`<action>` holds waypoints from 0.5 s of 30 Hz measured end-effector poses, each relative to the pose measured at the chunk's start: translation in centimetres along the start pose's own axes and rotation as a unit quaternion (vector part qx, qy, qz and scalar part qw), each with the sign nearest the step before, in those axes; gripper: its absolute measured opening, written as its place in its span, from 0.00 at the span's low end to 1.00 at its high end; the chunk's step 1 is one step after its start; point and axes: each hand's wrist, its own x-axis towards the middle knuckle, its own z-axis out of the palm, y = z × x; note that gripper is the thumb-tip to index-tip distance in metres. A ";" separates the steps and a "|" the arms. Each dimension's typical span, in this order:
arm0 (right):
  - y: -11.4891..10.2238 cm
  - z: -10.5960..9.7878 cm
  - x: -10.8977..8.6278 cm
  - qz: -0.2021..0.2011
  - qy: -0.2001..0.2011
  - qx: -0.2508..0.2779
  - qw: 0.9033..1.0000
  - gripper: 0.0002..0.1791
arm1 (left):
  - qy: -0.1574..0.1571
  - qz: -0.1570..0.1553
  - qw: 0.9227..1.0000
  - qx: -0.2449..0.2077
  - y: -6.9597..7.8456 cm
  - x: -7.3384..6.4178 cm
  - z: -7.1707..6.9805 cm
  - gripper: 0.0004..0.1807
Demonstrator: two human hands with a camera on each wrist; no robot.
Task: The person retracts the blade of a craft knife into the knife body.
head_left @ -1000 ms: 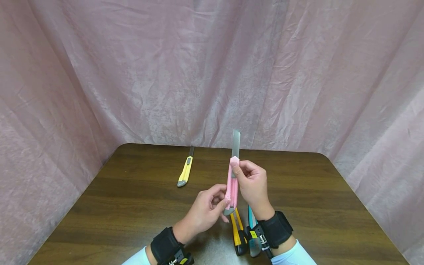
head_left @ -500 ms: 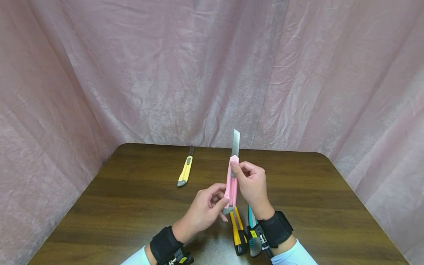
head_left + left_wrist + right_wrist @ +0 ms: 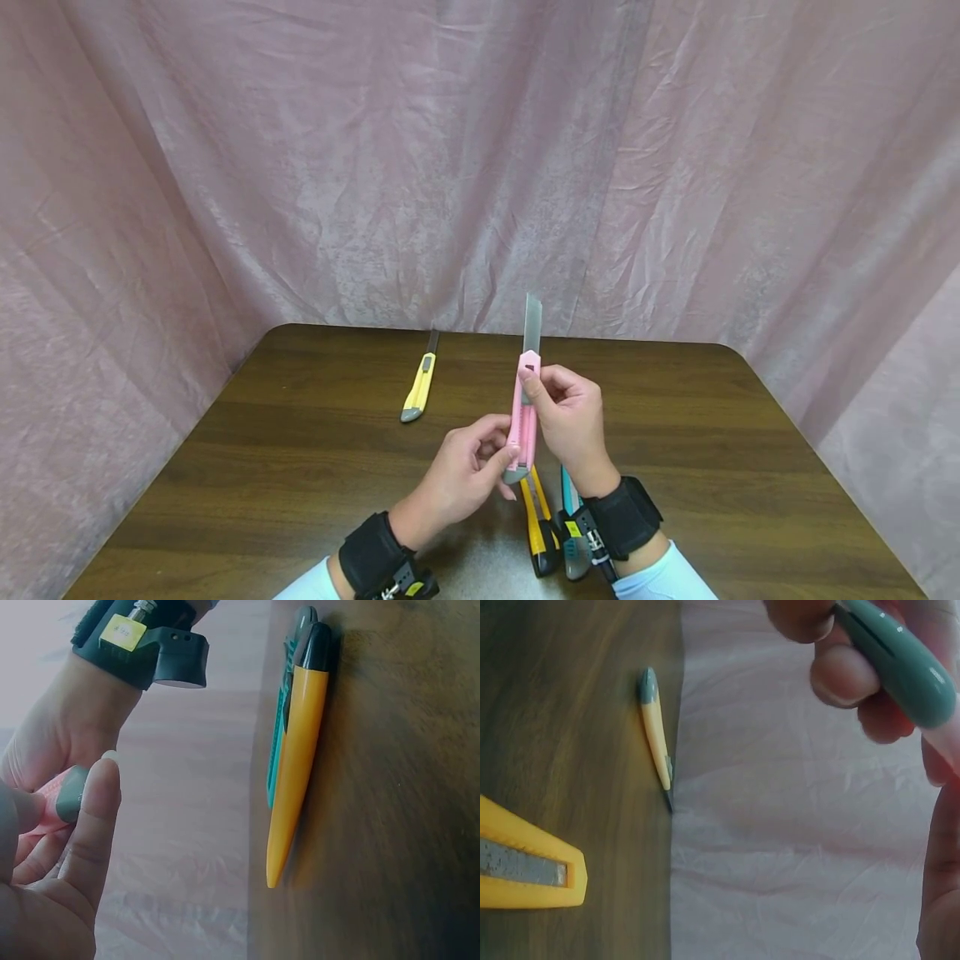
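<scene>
A pink utility knife [image 3: 527, 433] is held up above the table, its blade [image 3: 532, 325] extended and pointing away from me. My left hand [image 3: 459, 471] pinches the near end of the knife, by the grey end cap [image 3: 71, 793]. Higher on the body, my right hand [image 3: 576, 417] grips it between thumb and curled fingers, the thumb lying on the front near the blade mouth. The right thumb covers part of the knife's front. In the right wrist view the end cap [image 3: 907, 667] shows close up beside fingers.
A pale yellow utility knife [image 3: 420, 385], blade out, lies toward the table's back edge. An orange-yellow utility knife [image 3: 536, 533] and a teal utility knife [image 3: 576, 554] lie side by side at the front, partly under my right wrist. A pink curtain [image 3: 480, 167] hangs behind the table [image 3: 300, 467].
The pink utility knife has shifted very slightly left and away, with both hands keeping their hold. A dark spot on its body now shows above my right thumb.
</scene>
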 end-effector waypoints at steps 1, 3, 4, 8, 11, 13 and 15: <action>-0.4 0.0 0.1 -0.002 -0.001 0.001 1.000 0.04 | 0.000 0.001 1.000 0.000 0.0 0.0 0.0 0.17; -1.3 0.1 0.2 -0.007 0.002 -0.001 1.000 0.05 | 0.000 0.001 1.000 -0.001 0.1 0.0 0.0 0.17; -1.8 0.2 0.3 -0.007 0.003 -0.003 1.000 0.06 | -0.001 0.002 1.000 -0.002 0.1 0.1 -0.1 0.17; -2.4 0.2 0.5 -0.005 0.003 -0.018 1.000 0.09 | -0.001 0.004 1.000 -0.004 0.2 0.1 -0.1 0.17; -1.7 0.1 0.4 -0.008 -0.002 -0.021 1.000 0.10 | 0.000 0.006 1.000 -0.006 0.2 0.2 -0.1 0.17; -0.9 0.0 0.3 -0.008 -0.006 -0.021 1.000 0.10 | -0.001 0.005 1.000 -0.009 0.2 0.2 -0.1 0.17; 0.0 -0.1 0.3 -0.004 -0.009 -0.021 1.000 0.09 | -0.001 0.006 1.000 -0.009 0.2 0.2 -0.1 0.17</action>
